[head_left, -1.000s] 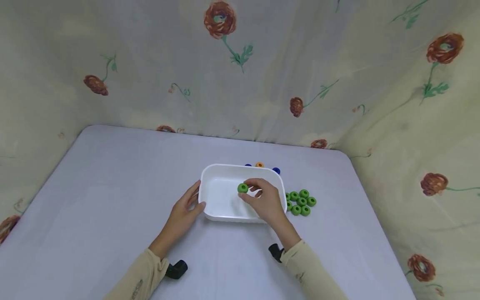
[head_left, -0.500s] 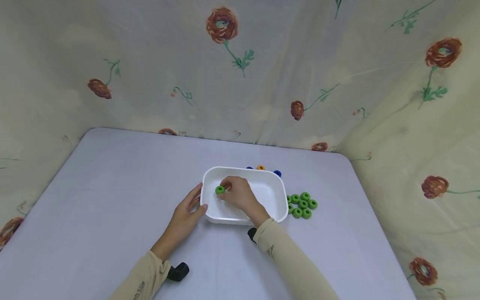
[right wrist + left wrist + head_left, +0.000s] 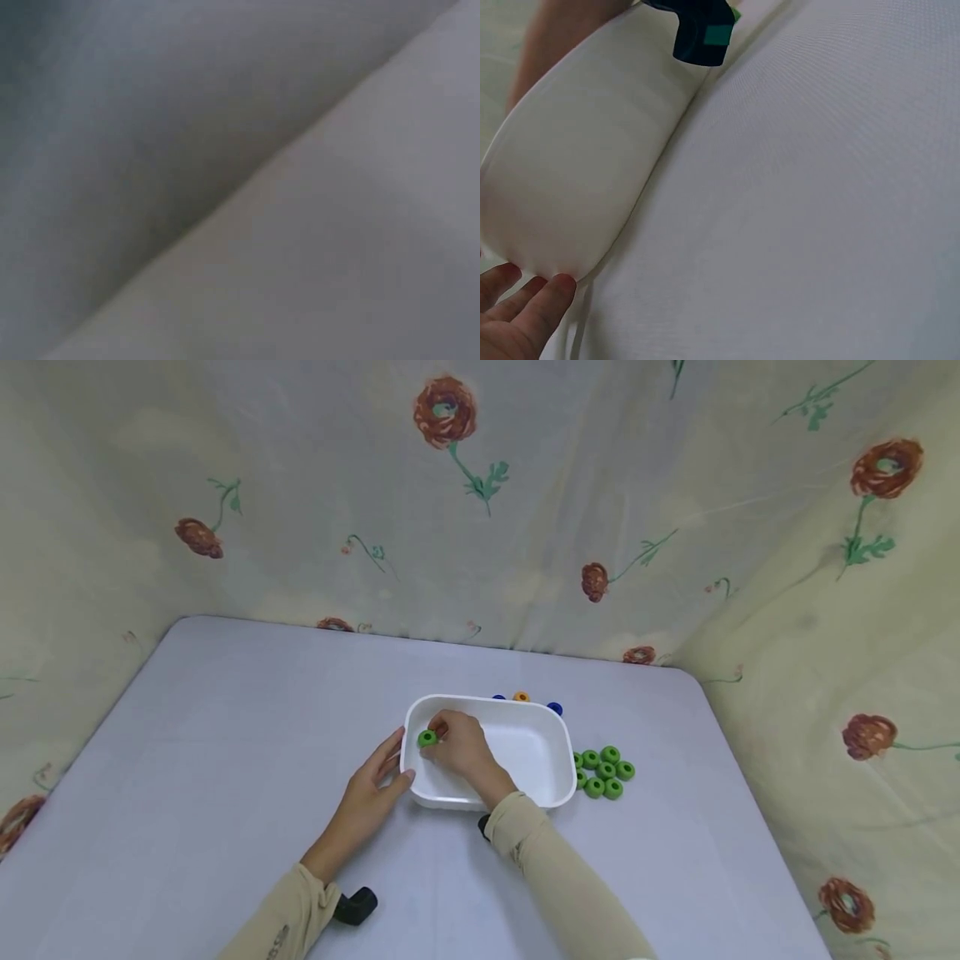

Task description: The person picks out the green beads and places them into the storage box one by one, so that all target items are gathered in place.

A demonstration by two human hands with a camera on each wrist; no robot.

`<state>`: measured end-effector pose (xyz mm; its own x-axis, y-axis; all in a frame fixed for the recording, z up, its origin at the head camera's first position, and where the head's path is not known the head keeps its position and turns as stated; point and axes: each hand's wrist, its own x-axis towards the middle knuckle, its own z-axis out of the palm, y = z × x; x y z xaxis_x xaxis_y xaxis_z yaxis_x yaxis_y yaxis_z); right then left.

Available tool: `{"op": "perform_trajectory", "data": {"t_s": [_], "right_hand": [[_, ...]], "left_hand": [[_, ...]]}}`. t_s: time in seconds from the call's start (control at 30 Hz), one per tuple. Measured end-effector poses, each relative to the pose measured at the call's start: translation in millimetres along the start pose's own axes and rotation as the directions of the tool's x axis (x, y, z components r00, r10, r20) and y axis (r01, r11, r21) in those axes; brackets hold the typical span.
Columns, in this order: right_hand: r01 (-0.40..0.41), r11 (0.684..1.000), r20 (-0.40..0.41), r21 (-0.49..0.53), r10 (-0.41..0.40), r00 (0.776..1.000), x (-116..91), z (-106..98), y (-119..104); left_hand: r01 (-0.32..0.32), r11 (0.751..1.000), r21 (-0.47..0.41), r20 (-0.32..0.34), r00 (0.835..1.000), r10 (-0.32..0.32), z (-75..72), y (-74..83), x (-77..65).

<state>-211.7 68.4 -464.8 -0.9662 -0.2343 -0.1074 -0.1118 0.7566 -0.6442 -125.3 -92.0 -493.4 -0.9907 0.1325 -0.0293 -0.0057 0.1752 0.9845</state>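
Note:
A white rectangular tray (image 3: 528,752) stands on the table. My left hand (image 3: 372,789) holds it by the left end, thumb at the near-left corner of the rim and fingers along the outer wall. In the left wrist view, fingertips (image 3: 561,283) touch the tray's outside low down. Inside the tray's left part, my right hand (image 3: 461,746) pinches a green bead (image 3: 427,738) with a hole through it. Several more green beads (image 3: 606,769) lie grouped on the table just right of the tray. The right wrist view shows only blurred pale surfaces.
Behind the tray's far rim, an orange bead (image 3: 521,696) and two blue beads (image 3: 554,708) are partly hidden. A white cloth covers the table (image 3: 262,710). Flowered curtains (image 3: 525,510) hang around its far side and ends. A black wrist mount (image 3: 356,907) sits under the left sleeve.
My right hand has carried the green bead leftward across the tray, from its middle to near the left wall. My left hand keeps its place on the tray.

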Motion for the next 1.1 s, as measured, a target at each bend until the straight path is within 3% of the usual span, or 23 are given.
{"op": "perform_trajectory", "data": {"t_s": [0.33,0.5,0.87,1.1], "right_hand": [[-0.01,1.0,0.025,-0.013,0.01,1.0,-0.8,-3.8,2.3],[0.005,0.999,0.034,-0.036,-0.004,0.999,-6.4,-15.5,3.6],[0.043,0.995,-0.192,0.086,-0.026,0.981,-58.1,-71.4,24.7],[-0.022,0.982,-0.316,0.185,0.081,0.945,-88.2,-95.7,46.3]], "left_hand": [[-0.003,1.0,0.004,0.004,1.0,0.003,2.4,3.8,-1.9],[0.005,1.0,0.029,-0.002,1.0,-0.005,0.9,3.2,-1.3],[0.004,0.999,0.052,-0.03,1.0,-0.002,-0.7,1.4,-1.8],[-0.015,0.999,0.045,-0.016,1.0,0.016,1.4,0.7,-1.3]]}}
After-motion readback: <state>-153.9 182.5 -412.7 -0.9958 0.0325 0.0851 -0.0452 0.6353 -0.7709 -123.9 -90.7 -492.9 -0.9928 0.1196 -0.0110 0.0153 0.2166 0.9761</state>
